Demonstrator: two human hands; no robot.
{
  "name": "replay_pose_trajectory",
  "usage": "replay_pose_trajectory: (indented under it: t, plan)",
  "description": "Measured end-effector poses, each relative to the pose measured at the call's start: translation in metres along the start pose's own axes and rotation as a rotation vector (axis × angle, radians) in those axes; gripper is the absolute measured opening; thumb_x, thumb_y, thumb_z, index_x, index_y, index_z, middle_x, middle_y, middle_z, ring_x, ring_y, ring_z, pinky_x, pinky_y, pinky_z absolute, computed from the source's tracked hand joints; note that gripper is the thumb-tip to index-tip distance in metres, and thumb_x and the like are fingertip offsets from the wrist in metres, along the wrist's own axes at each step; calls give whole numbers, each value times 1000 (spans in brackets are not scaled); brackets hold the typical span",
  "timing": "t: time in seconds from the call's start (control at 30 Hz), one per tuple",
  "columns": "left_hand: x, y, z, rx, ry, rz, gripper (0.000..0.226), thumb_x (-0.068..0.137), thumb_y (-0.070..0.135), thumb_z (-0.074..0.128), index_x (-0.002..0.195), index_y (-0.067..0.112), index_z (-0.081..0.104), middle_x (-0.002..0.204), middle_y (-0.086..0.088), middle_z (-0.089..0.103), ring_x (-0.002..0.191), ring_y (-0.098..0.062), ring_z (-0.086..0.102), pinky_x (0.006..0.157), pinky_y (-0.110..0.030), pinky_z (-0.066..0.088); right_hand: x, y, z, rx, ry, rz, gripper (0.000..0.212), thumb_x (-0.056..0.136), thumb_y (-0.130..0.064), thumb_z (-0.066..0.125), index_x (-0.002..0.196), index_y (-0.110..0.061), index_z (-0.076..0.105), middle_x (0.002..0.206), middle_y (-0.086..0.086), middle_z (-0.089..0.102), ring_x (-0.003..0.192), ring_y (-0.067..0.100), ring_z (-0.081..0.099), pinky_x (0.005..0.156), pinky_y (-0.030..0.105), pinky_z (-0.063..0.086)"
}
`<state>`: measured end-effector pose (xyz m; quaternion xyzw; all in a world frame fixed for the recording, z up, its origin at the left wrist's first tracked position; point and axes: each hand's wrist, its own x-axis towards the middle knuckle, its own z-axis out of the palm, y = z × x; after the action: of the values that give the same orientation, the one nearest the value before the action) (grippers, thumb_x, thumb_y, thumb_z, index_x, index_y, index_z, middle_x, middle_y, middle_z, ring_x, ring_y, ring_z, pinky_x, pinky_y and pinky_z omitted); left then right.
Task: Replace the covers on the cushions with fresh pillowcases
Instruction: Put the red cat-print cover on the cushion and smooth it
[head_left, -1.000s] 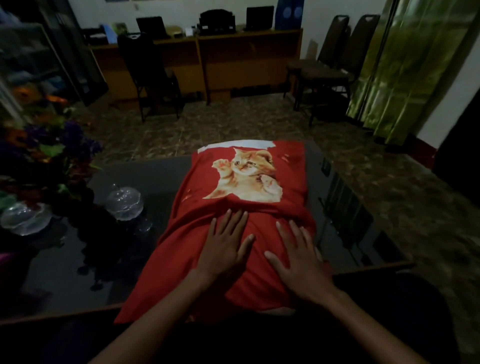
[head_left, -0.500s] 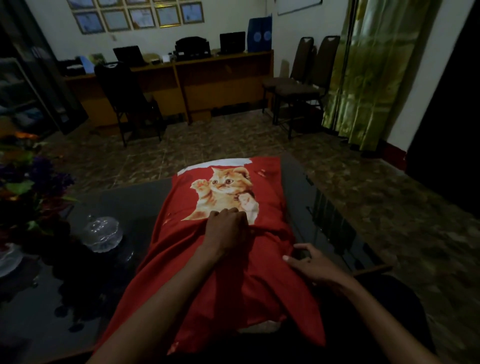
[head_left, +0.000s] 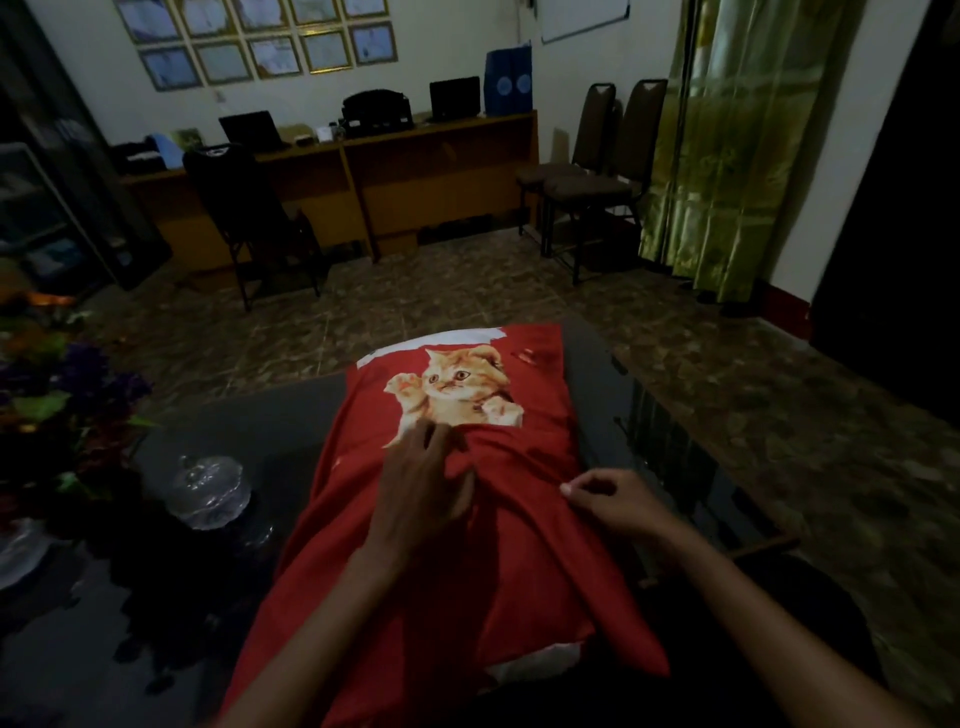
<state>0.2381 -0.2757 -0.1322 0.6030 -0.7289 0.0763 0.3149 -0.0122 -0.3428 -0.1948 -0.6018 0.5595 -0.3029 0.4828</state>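
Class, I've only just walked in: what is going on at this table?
A person is fitting a red kitten-print pillowcase over a white cushion on a dark glass table. The left hand bunches the fabric below the kitten, and the right hand pinches its right edge. White cushion shows at both ends.

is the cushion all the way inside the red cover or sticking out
Sticking out. The white cushion shows past the far edge of the red cover, and white also shows at the near end.
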Motion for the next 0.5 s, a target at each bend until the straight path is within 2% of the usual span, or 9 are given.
replay_pose_trajectory:
  t: [0.03,0.13,0.2,0.27,0.33,0.4,0.5]
  plan:
    - [-21,1,-5,-42,-31,50,31,85,41,63,105,18,60,102,-3,60,90,-19,57,75,-35,47,0,3,-4,87,15,41,13,92,-27,75,83,-17,76,77,0,73,60,1,64,57,17,49]
    - [-77,-15,-13,-34,-150,128,33,86,55,67,105,29,67,107,10,63,94,-13,58,77,-33,44,0,18,-10,189,-15,167,14,92,-25,74,96,-12,77,85,8,75,69,13,66,59,23,49]
    - [-97,-26,-12,-20,-153,108,22,86,51,65,92,31,70,96,15,63,88,-11,57,74,-29,40,-2,22,-6,166,-28,188,9,89,-15,77,98,-12,77,89,10,77,74,18,69,67,28,55]
    - [-102,-34,-10,10,-108,132,15,86,37,62,79,26,67,85,11,61,77,-14,57,69,-28,37,0,20,-1,157,38,174,8,84,-7,80,91,-8,77,87,13,77,74,20,71,73,34,59]
    - [-97,-45,-17,53,-30,150,18,87,27,56,75,19,66,79,4,58,69,-17,54,65,-29,35,2,14,-1,124,84,155,8,82,-3,81,83,-9,77,82,12,76,64,13,69,64,27,57]
    - [-85,-64,-32,70,39,71,21,87,25,56,71,16,65,75,1,57,66,-16,49,62,-32,34,9,12,-3,84,104,151,11,82,-1,80,81,-12,78,76,4,75,56,5,64,54,19,50]
    - [-79,-84,-41,90,-35,30,13,82,28,60,73,21,65,76,5,57,64,-18,56,58,-32,39,17,8,-3,61,146,144,13,83,0,78,83,-12,80,64,-8,70,50,-2,59,45,11,43]
